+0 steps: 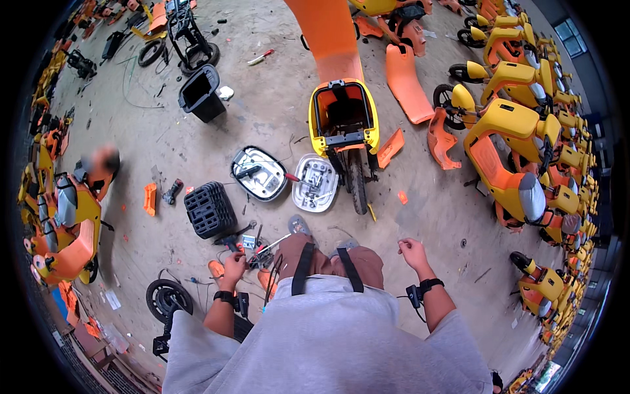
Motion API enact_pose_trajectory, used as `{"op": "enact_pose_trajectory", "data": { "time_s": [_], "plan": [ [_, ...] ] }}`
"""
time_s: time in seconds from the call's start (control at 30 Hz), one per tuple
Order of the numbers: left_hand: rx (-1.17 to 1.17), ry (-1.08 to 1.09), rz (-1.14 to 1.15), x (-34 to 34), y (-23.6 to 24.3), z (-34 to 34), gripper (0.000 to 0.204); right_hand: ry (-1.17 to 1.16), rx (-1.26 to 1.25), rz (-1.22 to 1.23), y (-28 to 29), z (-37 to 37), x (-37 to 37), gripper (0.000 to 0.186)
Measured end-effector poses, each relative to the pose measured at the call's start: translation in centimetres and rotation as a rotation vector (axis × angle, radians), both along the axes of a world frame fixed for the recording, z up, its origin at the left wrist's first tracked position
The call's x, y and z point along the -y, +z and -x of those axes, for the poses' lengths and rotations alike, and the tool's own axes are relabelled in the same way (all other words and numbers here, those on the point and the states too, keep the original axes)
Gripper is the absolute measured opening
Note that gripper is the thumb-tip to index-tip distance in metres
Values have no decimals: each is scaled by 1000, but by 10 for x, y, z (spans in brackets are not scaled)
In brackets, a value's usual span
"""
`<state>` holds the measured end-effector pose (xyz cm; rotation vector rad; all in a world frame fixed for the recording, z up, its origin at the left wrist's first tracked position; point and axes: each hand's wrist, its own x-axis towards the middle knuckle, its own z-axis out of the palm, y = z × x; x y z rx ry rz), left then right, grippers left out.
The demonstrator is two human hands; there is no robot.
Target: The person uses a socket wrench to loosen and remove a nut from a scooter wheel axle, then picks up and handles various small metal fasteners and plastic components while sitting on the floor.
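Note:
My left hand [233, 268] hangs half closed in front of the cluttered tools; whether it grips anything is unclear. Out to the right, my right hand [411, 252] has curled fingers over the floor, its contents unclear. Ahead stands a vehicle body with a yellow-rimmed compartment [341, 141], black front wheel [358, 190] and tall orange panel [325, 29]. Beside it lie a white tray [315, 192] with small parts and a black-rimmed shell [252, 161]. A black crate-like box [210, 211] and a blue-and-white small box [249, 241] are near my left hand.
Yellow-orange scooters [499, 157] line the right side; others [69, 249] stand left. A black bin [200, 92], drill [172, 192], loose orange panels [408, 85] and a frame [187, 39] are on the floor [446, 217]. A detached wheel [167, 295] lies by my left arm.

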<state>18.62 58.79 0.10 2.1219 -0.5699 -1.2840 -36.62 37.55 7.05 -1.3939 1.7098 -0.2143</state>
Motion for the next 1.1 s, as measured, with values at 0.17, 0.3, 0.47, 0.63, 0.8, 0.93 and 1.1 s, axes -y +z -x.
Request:
{"op": "enact_pose_trajectory", "data": {
  "time_s": [0.17, 0.3, 0.47, 0.63, 0.8, 0.93, 1.1],
  "plan": [
    [18, -23, 13, 2, 16, 3, 22, 243, -159, -95, -18, -52, 42, 26],
    [-63, 204, -61, -28, 21, 22, 20, 363, -158, -136, -49, -84, 69, 26],
    [-117, 317, -391, -98, 15, 50, 19, 356, 135, -85, -25, -149, 91, 25],
    [-90, 382, -421, -84, 29, 86, 18, 303, 256, -132, -50, -129, 98, 23],
    [-1, 239, -219, -25, 65, 112, 19, 11, 235, -476, -89, -96, 107, 22],
    [43, 258, -56, 11, 85, 122, 16, 125, 107, -549, -133, -103, 110, 20],
    [-356, 518, -107, 59, 78, 140, 18, 297, 143, -475, -185, -141, 126, 19]
  ]
}}
